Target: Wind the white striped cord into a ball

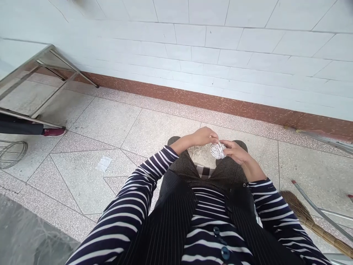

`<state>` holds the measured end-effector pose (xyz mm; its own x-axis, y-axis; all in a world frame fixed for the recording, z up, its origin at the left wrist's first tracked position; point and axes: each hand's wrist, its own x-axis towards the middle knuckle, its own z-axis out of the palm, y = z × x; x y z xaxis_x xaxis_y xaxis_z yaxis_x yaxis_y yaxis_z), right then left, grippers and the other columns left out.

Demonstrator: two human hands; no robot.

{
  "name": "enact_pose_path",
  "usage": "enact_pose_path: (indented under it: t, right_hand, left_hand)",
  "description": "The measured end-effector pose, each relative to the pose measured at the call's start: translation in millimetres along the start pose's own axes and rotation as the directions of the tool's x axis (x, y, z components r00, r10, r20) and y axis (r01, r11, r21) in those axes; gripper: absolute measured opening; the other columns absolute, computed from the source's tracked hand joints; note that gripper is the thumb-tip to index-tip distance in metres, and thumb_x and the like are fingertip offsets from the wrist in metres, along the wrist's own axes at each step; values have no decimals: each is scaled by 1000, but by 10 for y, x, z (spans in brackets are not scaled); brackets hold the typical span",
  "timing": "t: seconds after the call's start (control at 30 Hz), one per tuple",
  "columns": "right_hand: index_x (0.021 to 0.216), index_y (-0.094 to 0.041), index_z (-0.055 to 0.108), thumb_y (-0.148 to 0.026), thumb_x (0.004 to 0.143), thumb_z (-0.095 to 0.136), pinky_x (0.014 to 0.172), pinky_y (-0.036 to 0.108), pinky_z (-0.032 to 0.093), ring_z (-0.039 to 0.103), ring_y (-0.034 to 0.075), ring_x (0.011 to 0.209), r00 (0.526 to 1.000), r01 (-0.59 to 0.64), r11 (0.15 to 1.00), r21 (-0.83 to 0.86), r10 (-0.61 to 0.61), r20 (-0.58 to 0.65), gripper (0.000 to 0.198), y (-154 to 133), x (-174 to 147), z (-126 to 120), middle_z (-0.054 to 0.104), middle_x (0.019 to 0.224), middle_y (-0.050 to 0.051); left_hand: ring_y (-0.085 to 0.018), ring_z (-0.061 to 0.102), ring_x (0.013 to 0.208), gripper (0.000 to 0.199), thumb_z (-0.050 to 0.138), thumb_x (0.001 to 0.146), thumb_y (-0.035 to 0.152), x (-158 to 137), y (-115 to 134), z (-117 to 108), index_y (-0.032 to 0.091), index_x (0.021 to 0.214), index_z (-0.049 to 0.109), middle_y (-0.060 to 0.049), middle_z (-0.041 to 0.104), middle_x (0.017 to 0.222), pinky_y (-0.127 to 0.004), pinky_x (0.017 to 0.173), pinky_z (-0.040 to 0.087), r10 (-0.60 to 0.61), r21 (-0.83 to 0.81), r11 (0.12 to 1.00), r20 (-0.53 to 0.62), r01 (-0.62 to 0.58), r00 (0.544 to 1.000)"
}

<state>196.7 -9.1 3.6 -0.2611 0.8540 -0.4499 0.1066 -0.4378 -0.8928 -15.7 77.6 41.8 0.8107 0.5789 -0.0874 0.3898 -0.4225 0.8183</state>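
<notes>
A small ball of white twisted cord [217,150], flecked with dark strands, is held above my knees. Closed around its right side are the fingers of my right hand [236,151]. My left hand [204,136] pinches at the ball's upper left, where a bit of the cord meets the fingertips. Between my knees, loose pale strands [199,151] lie low down, partly hidden by the left wrist.
At the left stands a metal-framed table [44,55], with another person's red shoe [54,131] beneath it and a wire basket [12,152] nearby. A white paper piece [104,163] lies on the floor. On the right is a straw broom [309,221]. A tiled wall [193,40] rises ahead.
</notes>
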Motion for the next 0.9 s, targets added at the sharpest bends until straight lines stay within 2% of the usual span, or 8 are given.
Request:
enact_pose_path:
  t: [0.17, 0.33, 0.43, 0.5, 0.6, 0.67, 0.8, 0.9]
  right_hand:
    - [112, -23, 68, -30, 55, 70, 79, 40, 55, 67, 27, 94, 1000, 24, 975, 222, -24, -3, 57, -28, -152, -35, 72, 108, 7]
    - [114, -30, 64, -34, 60, 74, 83, 46, 58, 61, 32, 116, 962, 247, 913, 325, -190, -196, 55, -312, -223, -143, 65, 128, 7]
    - [110, -28, 62, -35, 62, 77, 85, 43, 57, 62, 28, 111, 877, 369, 902, 225, -258, -405, 50, -481, -99, -198, 64, 122, 6]
    - [107, -25, 61, -32, 56, 82, 83, 43, 57, 63, 27, 101, 789, 367, 927, 75, -267, -553, 56, -528, 28, -194, 65, 111, 6]
    - [105, -23, 60, -30, 49, 85, 82, 43, 56, 63, 26, 96, 692, 345, 935, -76, -309, -652, 62, -532, 154, -130, 64, 102, 5]
    - [105, -24, 58, -30, 51, 83, 82, 40, 56, 63, 25, 100, 692, 417, 909, 2, -316, -649, 60, -546, 148, -92, 63, 107, 5]
    - [102, -25, 55, -35, 65, 74, 79, 35, 55, 62, 22, 102, 752, 534, 812, 235, -329, -571, 42, -664, 24, -120, 61, 114, 5]
    - [104, -26, 54, -34, 65, 76, 80, 36, 54, 61, 22, 101, 706, 540, 829, 147, -350, -616, 46, -725, -1, -193, 61, 115, 5]
  left_hand:
    - [-16, 64, 80, 23, 60, 91, 30, -7, -135, 109, 16, 86, 76, -3, 75, 86, -25, 76, 40, -16, -25, 1000, -105, 14, 994]
    - [-13, 60, 74, 24, 60, 90, 30, -41, -350, 265, 13, 79, 74, -2, 71, 78, -24, 74, 40, -127, -223, 968, -58, 112, 990]
    - [-12, 59, 72, 29, 58, 92, 33, -89, -336, 310, 12, 78, 73, -2, 71, 78, -24, 74, 41, -106, -297, 950, -6, 99, 994]
    - [-12, 60, 74, 33, 57, 94, 36, -107, -262, 290, 13, 78, 73, -3, 71, 78, -24, 77, 42, -68, -342, 937, 12, 68, 998]
    - [-13, 62, 76, 32, 58, 94, 37, -108, -169, 219, 13, 77, 73, -3, 72, 75, -25, 81, 45, -59, -366, 928, 41, 70, 997]
    - [-13, 64, 76, 27, 60, 93, 34, -112, -180, 188, 13, 81, 74, -2, 72, 71, -25, 84, 45, -85, -377, 921, 57, 100, 995]
    - [-13, 67, 79, 22, 60, 93, 31, -181, -315, 248, 14, 99, 74, -2, 73, 70, -27, 91, 46, -101, -491, 865, 31, 103, 994]
    - [-14, 67, 81, 23, 63, 92, 33, -259, -316, 339, 14, 93, 74, -3, 73, 74, -27, 89, 47, -91, -496, 861, 63, 111, 994]
